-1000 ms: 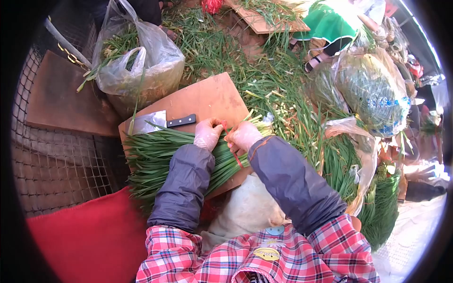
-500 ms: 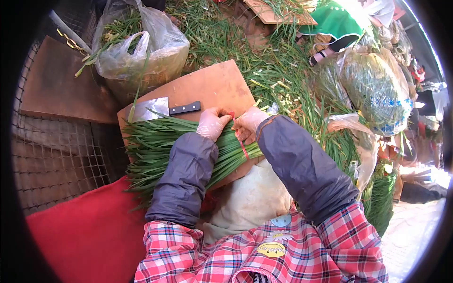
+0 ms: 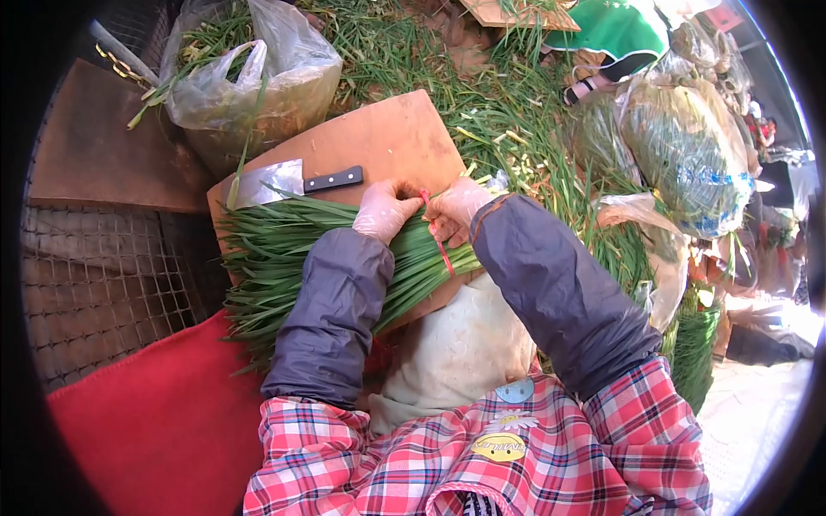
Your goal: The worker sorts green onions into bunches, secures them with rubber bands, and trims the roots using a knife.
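A thick bundle of long flat green leaves, like garlic chives (image 3: pixel 284 245), lies across a wooden board (image 3: pixel 379 138). Round its paler stem end runs a red tie (image 3: pixel 444 255). My left hand (image 3: pixel 384 211), in a thin clear glove, pinches the tie at the top of the bundle. Close beside it my right hand (image 3: pixel 459 209), gloved too, has its fingers closed on the same tie. A cleaver (image 3: pixel 332 179) with a black handle rests on the board behind the leaves.
A clear plastic bag (image 3: pixel 258 95) of greens stands behind the board at left. Loose leaves (image 3: pixel 387 52) cover the ground. Large wrapped bundles (image 3: pixel 680 155) stand at right, near another person's foot (image 3: pixel 588 88). Red cloth (image 3: pixel 163 404) lies at lower left.
Both hands stay at the red tie with little movement. The view has shifted slightly, so the board and cleaver appear a bit higher and further left.
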The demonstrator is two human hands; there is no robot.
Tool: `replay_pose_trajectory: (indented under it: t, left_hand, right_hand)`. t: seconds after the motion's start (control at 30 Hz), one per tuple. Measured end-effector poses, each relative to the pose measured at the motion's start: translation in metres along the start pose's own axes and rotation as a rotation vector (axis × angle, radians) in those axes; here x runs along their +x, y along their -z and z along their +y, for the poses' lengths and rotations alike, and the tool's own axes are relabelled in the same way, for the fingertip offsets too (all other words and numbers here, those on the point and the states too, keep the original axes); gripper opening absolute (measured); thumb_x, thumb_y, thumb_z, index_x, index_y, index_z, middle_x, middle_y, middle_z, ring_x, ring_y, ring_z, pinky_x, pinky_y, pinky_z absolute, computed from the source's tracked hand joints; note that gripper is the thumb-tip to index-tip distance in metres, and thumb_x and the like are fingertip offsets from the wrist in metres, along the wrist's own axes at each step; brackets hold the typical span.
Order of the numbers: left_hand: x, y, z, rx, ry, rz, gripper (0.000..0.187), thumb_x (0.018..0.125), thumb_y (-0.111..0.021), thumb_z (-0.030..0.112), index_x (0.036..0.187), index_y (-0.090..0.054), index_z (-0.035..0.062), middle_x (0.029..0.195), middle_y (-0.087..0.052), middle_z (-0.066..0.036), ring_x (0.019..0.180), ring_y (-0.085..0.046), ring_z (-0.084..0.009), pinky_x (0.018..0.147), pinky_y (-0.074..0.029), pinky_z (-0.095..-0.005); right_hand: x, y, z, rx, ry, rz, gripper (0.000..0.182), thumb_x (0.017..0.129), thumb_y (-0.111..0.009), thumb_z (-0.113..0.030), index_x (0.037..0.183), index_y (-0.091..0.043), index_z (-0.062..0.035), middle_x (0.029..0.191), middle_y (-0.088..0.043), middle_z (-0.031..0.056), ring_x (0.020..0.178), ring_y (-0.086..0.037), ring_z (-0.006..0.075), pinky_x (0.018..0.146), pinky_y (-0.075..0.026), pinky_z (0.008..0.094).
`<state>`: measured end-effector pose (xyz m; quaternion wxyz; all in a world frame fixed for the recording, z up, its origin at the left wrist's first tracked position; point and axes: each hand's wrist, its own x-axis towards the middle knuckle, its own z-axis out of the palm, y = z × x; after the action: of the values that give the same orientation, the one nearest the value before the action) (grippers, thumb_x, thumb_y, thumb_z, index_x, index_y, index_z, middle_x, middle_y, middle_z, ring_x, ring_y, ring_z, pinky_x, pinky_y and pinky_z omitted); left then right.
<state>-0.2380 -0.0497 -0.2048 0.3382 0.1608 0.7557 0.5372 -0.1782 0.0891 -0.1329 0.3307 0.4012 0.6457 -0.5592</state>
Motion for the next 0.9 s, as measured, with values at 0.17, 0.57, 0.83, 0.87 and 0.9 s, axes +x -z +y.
replay_pose_trajectory:
  t: [0.17, 0.57, 0.83, 0.87, 0.9]
  left_hand:
    - [0.004, 0.01, -0.008, -0.16, -0.041, -0.15, 0.022, 0.078, -0.062, 0.012, 0.095, -0.065, -0.0013, 0.085, -0.066, -0.009, 0.078, -0.059, -0.0144, 0.074, -0.046, -0.0286]
    - [-0.018, 0.003, 0.031, 0.064, 0.008, 0.093, 0.018, 0.076, -0.066, 0.013, 0.083, -0.066, -0.0033, 0.077, -0.065, -0.008, 0.07, -0.058, -0.0121, 0.068, -0.045, -0.0254]
    - [-0.045, -0.015, 0.017, -0.139, -0.219, 0.389, 0.004, 0.073, -0.063, 0.003, 0.075, -0.063, -0.0006, 0.076, -0.061, -0.013, 0.072, -0.06, -0.0233, 0.069, -0.047, -0.0323]
    - [-0.046, -0.016, 0.016, -0.109, -0.262, 0.407, 0.004, 0.073, -0.063, 0.003, 0.074, -0.062, -0.0009, 0.077, -0.06, -0.013, 0.074, -0.06, -0.0235, 0.071, -0.046, -0.0322]
    - [-0.047, -0.017, 0.012, -0.077, -0.303, 0.423, 0.004, 0.073, -0.063, 0.002, 0.074, -0.062, -0.0012, 0.078, -0.06, -0.013, 0.076, -0.06, -0.0236, 0.072, -0.046, -0.032]
  right_hand:
    - [0.005, 0.002, 0.009, -0.089, 0.099, 0.001, 0.012, 0.078, -0.063, -0.012, 0.079, -0.061, -0.0003, 0.066, -0.061, 0.0068, 0.053, -0.062, 0.0168, 0.044, -0.049, 0.0311]
    - [-0.012, 0.005, 0.016, 0.039, 0.266, -0.009, 0.019, 0.082, -0.061, -0.02, 0.084, -0.064, -0.0012, 0.069, -0.064, 0.0073, 0.054, -0.061, 0.0166, 0.044, -0.048, 0.0286]
    - [-0.018, 0.038, 0.02, -0.296, 0.991, 0.375, 0.027, 0.079, -0.061, -0.013, 0.105, -0.062, -0.0032, 0.085, -0.065, 0.0111, 0.071, -0.063, 0.0195, 0.065, -0.051, 0.0291]
    - [-0.019, 0.032, 0.012, -0.45, 1.027, 0.355, 0.029, 0.079, -0.061, -0.011, 0.107, -0.062, -0.0041, 0.084, -0.065, 0.0093, 0.07, -0.062, 0.0172, 0.065, -0.05, 0.0277]
    - [-0.012, 0.027, 0.01, -0.486, 1.022, 0.32, 0.033, 0.076, -0.063, -0.011, 0.108, -0.062, -0.0059, 0.086, -0.065, 0.0113, 0.077, -0.063, 0.021, 0.07, -0.05, 0.0298]
